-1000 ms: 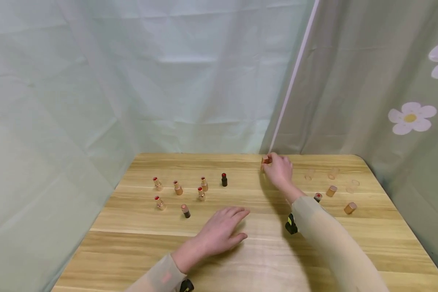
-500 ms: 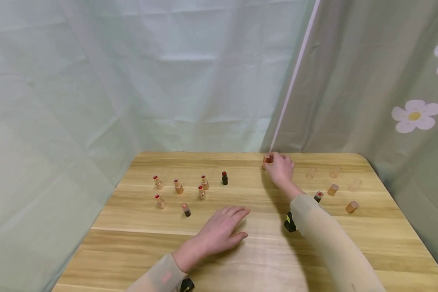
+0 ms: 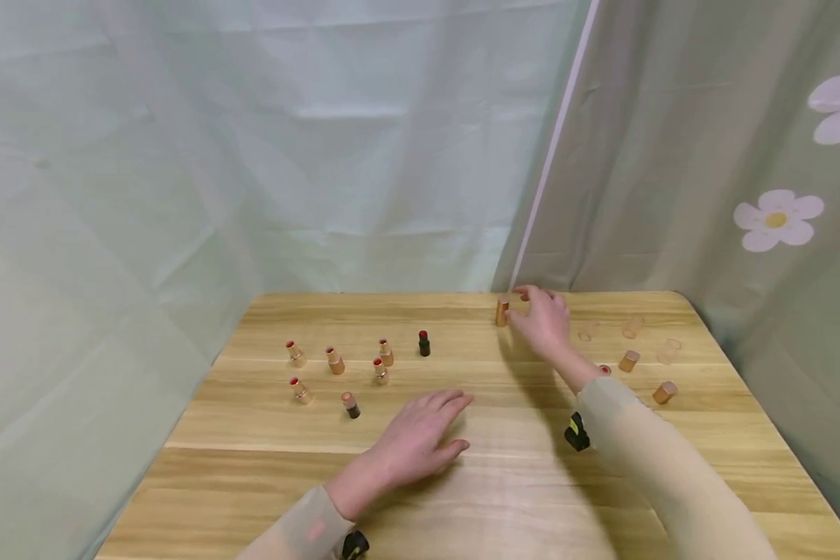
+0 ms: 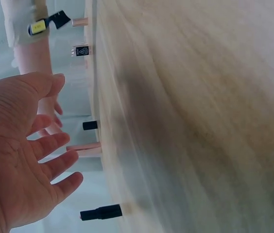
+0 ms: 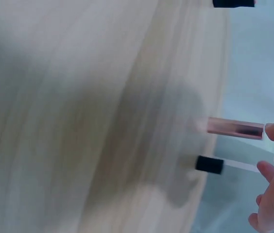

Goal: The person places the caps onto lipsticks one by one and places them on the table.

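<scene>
At the back of the table stands an upright rose-gold lipstick tube (image 3: 502,311). My right hand (image 3: 546,323) is just right of it, thumb and fingers spread and apart. In the right wrist view the thumb tip is right at the top of the tube (image 5: 235,127), and a small black piece (image 5: 210,165) stands near it. Palm and fingers relaxed, my left hand (image 3: 423,435) hovers over the middle of the table and holds nothing. Nearest to it are a black-based lipstick (image 3: 351,405) and a black lipstick with a red tip (image 3: 424,344).
Several uncapped rose-gold lipsticks (image 3: 334,361) stand on the left of the wooden table (image 3: 252,467). On the right are two rose-gold caps (image 3: 629,361) and several clear caps (image 3: 669,351). A red-tipped lipstick (image 3: 605,370) is partly hidden by the right sleeve. Curtains (image 3: 392,155) hang behind.
My right hand held the rose-gold lipstick tube earlier; now its fingers have parted and shifted right, leaving the tube standing. The left hand keeps its place.
</scene>
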`<state>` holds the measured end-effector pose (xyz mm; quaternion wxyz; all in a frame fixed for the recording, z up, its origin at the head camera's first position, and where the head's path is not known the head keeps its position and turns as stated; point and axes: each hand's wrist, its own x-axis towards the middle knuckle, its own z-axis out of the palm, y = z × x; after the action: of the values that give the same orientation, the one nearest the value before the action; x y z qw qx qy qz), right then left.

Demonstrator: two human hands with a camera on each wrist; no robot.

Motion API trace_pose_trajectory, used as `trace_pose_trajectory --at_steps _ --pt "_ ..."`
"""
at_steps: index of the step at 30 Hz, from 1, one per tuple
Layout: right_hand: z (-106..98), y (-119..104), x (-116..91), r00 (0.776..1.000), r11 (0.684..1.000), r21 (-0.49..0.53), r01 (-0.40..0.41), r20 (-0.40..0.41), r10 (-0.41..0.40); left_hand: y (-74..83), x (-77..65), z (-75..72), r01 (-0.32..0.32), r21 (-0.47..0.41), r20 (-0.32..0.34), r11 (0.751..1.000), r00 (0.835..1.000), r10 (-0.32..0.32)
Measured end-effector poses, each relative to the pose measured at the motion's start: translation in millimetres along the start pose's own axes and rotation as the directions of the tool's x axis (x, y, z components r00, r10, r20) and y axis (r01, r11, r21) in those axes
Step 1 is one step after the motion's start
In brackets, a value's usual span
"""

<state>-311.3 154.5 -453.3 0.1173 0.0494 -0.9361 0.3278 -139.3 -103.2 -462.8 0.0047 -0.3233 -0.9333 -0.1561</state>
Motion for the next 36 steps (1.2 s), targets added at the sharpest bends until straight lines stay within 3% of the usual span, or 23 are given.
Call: trace_pose_trajectory --at_steps 8,13,24,28,32,36 --pt "-38.3 5.8 -21.3 0.993 0.991 -0.065 0.114 0.002 -0.114 -7.0 1.7 -8.3 0.017 -0.001 -0.05 1.0 0.999 -0.017" --pt "-55.8 16.3 -45.3 0.978 0.97 -0.119 0.21 0.006 -0.21 -10.6 0.9 -12.6 0.025 -0.014 -0.055 1.0 0.998 -0.026" --pt "-89.2 52.7 -122.5 0.913 0.881 -0.282 0.379 -0.043 -0.407 -11.2 1.9 -13.1 0.03 -0.04 -0.058 0.999 0.998 -0.032" --pt "-99.7 66.3 -139.2 0.925 0.898 -0.284 0.337 -0.078 -0.372 -10.4 2.5 -13.1 0.022 -0.032 -0.056 0.999 0.998 -0.023" --pt "-116.5 84.1 -145.3 0.958 0.936 -0.27 0.224 -0.118 -0.263 -8.4 4.2 -12.5 0.009 -0.033 -0.059 0.999 0.998 -0.011" --pt "-132.0 105.5 -146.4 0.979 0.953 -0.283 0.105 -0.137 -0.149 -5.1 7.6 -11.6 -0.004 -0.023 -0.059 1.0 0.998 0.002"
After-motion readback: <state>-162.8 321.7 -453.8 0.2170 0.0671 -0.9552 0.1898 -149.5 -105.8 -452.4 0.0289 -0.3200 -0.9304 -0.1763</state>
